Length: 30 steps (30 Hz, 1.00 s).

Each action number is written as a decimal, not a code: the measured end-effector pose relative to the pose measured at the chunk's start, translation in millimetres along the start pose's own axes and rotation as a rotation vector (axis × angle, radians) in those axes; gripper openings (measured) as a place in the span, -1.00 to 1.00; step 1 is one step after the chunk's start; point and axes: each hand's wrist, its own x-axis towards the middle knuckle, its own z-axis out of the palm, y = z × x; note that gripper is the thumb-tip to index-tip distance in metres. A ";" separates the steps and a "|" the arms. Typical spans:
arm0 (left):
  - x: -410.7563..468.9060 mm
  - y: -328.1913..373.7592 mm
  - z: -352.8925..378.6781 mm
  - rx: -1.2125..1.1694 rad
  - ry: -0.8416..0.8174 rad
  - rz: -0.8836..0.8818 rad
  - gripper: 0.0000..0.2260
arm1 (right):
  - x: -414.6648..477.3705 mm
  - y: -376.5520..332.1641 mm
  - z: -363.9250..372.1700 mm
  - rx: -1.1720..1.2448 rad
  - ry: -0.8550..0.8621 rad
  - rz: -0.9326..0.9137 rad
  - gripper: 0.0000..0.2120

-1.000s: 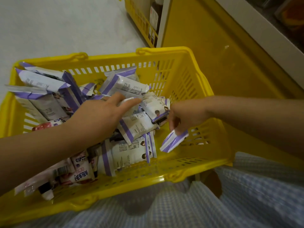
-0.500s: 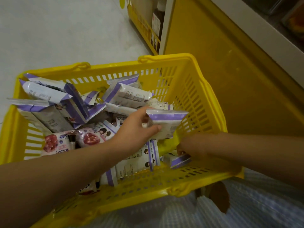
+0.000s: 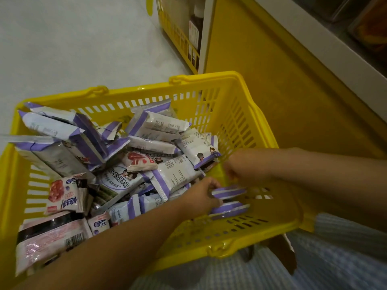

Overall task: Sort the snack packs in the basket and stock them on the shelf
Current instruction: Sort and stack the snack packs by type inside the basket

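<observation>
**Both hands low in the basket's right corner**

A yellow basket (image 3: 240, 114) fills the middle of the frame. It is heaped with snack packs (image 3: 163, 124), most of them white with purple bands, piled loosely from its upper left toward its centre. A pack with a red picture (image 3: 62, 195) and a long pale pink pack (image 3: 48, 237) lie in the basket's lower left corner.

In the basket's lower right corner, two purple-striped packs (image 3: 229, 192) lie one above the other. The left hand (image 3: 201, 197) reaches in from the lower left of the frame, its fingers curled onto the left ends of these two packs and gripping them.

The right hand (image 3: 243, 168) comes in from the right edge and sits just above those packs. Its fingers curl downward, but blur hides whether they hold anything.

A white shelf (image 3: 314, 49) edge crosses the upper right of the frame. A dark bottle (image 3: 195, 28) stands at top centre. Pale floor (image 3: 73, 38) fills the upper left, and checked cloth (image 3: 324, 264) the lower right.
</observation>
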 end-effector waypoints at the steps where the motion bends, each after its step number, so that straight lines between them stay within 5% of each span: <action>1: 0.6 -0.3 -4.9 0.046 -0.044 -0.039 -0.64 | 3.9 -2.5 2.1 -0.022 -0.005 0.022 -0.70; 4: 1.9 -1.6 -15.7 0.133 -0.148 -0.148 -0.49 | 20.9 -6.0 7.6 0.091 0.048 0.072 -0.59; 7: -2.0 3.1 -19.8 0.230 -0.141 -0.163 -0.49 | 44.0 -2.7 1.9 0.425 0.290 0.173 -0.47; 13: -23.1 15.9 -62.1 0.759 0.402 0.197 -0.71 | 86.9 -0.4 -4.7 1.050 0.382 0.326 -0.33; 20: -28.6 1.3 -87.9 1.327 0.124 -0.117 -0.20 | 86.8 1.8 -7.3 1.159 0.415 0.374 -0.45; 25: -25.3 8.6 -84.7 1.332 0.201 -0.113 -0.22 | 65.0 8.5 -26.8 1.153 0.402 0.393 -0.70; 27: -27.9 10.5 -84.9 1.340 0.207 -0.093 -0.25 | 51.4 9.1 -32.7 1.048 0.420 0.383 -0.69; 30: -31.7 15.0 -84.0 1.334 0.226 -0.022 -0.32 | 28.9 11.3 -39.5 0.584 0.456 0.375 -0.66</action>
